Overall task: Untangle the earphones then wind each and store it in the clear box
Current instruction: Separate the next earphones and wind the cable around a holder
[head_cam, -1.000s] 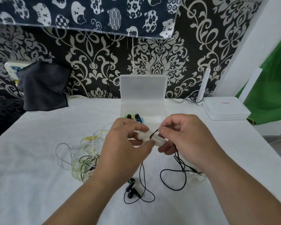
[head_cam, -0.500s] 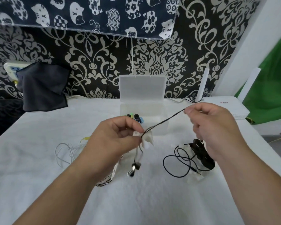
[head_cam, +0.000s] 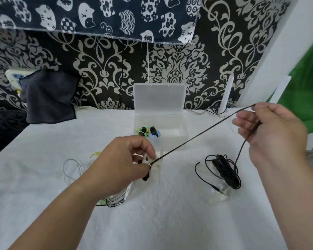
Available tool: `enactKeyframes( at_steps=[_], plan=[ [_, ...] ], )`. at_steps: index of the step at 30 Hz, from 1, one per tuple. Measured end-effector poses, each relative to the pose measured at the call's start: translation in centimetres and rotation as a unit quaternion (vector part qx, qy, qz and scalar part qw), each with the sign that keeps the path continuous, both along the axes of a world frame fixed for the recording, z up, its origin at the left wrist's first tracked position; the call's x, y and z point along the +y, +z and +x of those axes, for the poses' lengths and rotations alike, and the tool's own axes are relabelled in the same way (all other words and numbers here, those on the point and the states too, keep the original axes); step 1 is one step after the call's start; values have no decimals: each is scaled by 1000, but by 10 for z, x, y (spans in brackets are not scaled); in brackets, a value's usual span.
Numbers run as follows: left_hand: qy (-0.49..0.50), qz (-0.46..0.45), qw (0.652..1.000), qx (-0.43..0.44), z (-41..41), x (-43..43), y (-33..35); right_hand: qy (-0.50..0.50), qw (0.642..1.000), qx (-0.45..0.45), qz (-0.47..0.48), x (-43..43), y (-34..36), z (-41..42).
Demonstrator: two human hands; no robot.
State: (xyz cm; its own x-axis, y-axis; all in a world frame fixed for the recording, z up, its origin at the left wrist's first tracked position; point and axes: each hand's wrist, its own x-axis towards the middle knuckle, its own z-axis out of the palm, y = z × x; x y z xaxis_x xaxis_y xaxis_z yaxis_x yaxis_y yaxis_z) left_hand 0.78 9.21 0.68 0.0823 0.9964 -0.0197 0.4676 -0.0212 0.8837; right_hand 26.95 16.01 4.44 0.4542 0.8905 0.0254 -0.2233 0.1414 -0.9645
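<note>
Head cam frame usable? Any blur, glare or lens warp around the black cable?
Head view: light even and soft, no glare on the white table cover, only faint shadows; black cable sharp where taut between left hand and right hand; wide-angle stretch enlarges the forearms toward the bottom edge.

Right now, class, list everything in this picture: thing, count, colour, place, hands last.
clear box: one, clear, back centre, lid up
wound earphones: two bundles, green and blue, inside the box
black earphone: one, black, stretched above the table, rest coiled right
tangled earphones: count unclear, white and yellow, table's left
dark cloth: one, grey, back left
router: one, white, back right
left grip: one hand, pinches the black earphone, centre
right grip: one hand, holds its cable, raised right
</note>
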Motion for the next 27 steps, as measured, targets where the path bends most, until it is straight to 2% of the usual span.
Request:
enactKeyframes(
  at_steps=[4, 6, 8, 10, 12, 14, 15, 16, 18, 20, 21, 24, 25, 27],
  plan=[
    [-8, -21, 1000, 2, 6, -4, 3, 53, 996, 66, -26, 1, -1, -1],
    [-8, -37, 999, -13, 8, -6, 5, 66, 994, 66, -57, 4, -4, 0],
    [-8, -39, 999, -25, 7, -7, 6, 63, 992, 24, -105, 8, -9, 2],
    [-12, -32, 999, -14, 5, -6, 5, 67, 981, -80, -162, 11, -16, 4],
    [-13, -28, 999, -5, 6, -6, 4, 75, 937, -272, -207, 11, -24, 4],
    [-14, -33, 999, -18, 8, -5, 3, 83, 877, -430, -196, 4, -28, -4],
    [-17, -37, 999, -22, 9, -5, 3, 98, 868, -461, -158, -3, -26, -12],
    [-22, -42, 999, -25, 10, -5, 2, 137, 871, -458, -110, -9, -23, -21],
    [-30, -47, 998, -36, 14, -4, 3, 296, 867, -397, -52, -20, -20, -39],
    [-25, -44, 998, -43, 16, -4, 2, 449, 825, -335, -79, -28, -22, -54],
    [-20, -39, 998, -39, 16, -4, 2, 491, 800, -328, -102, -30, -25, -58],
    [-12, -33, 998, -45, 14, -6, 5, 541, 747, -360, -140, -29, -31, -58],
    [-7, -32, 998, -44, 13, -7, 6, 532, 745, -375, -146, -27, -32, -56],
    [7, -27, 999, -36, 10, -6, 4, 494, 762, -392, -146, -25, -29, -51]
  ],
)
